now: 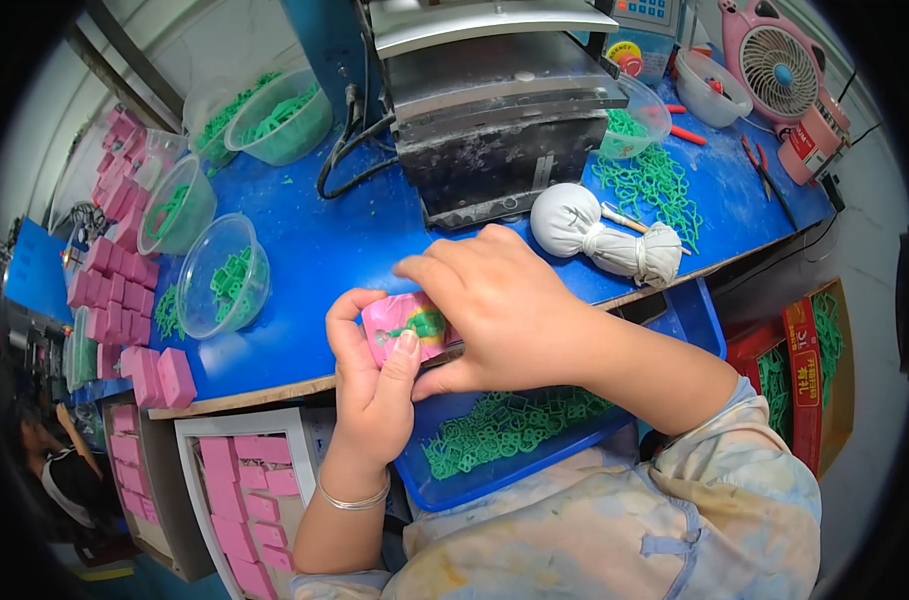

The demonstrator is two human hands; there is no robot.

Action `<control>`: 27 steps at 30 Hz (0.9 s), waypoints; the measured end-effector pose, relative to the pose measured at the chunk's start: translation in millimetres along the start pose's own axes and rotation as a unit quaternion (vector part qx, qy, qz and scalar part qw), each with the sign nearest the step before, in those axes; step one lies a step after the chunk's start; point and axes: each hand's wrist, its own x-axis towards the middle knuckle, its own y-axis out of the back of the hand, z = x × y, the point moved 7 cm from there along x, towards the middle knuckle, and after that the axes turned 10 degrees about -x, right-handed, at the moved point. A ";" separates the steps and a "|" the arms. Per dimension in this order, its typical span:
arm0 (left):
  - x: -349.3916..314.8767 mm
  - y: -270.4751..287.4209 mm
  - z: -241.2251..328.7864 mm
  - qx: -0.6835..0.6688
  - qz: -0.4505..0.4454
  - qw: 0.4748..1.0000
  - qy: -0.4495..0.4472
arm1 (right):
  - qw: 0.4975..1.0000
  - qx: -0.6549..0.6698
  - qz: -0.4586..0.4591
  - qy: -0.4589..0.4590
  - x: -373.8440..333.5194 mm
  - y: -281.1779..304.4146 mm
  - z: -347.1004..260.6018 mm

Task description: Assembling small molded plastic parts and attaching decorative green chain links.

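Note:
A small pink rubber-like mould (402, 309) is between my hands above the table's front edge, with a green and yellow shape in its face. My left hand (369, 385) is closed around its left side, the thumb pressed on the face. Over its right side curls my right hand (509, 310), fingers bent and thumb below, hiding that end. A thin dark edge shows by the right thumb; I cannot tell what it is. Below my hands, a blue tray (444, 497) holds many small green pieces.
A black press machine (504, 160) stands behind my hands on the blue table (309, 235). A white cloth bundle (609, 240) lies right of it. Clear tubs (196, 300) and stacked pink blocks (177, 378) are at left. A pink fan (774, 65) stands far right.

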 end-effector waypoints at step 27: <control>-11.7 -26.0 64.1 0.436 -0.002 0.855 -0.282 | 0.559 0.797 -0.087 -0.211 -68.4 -8.4 1.9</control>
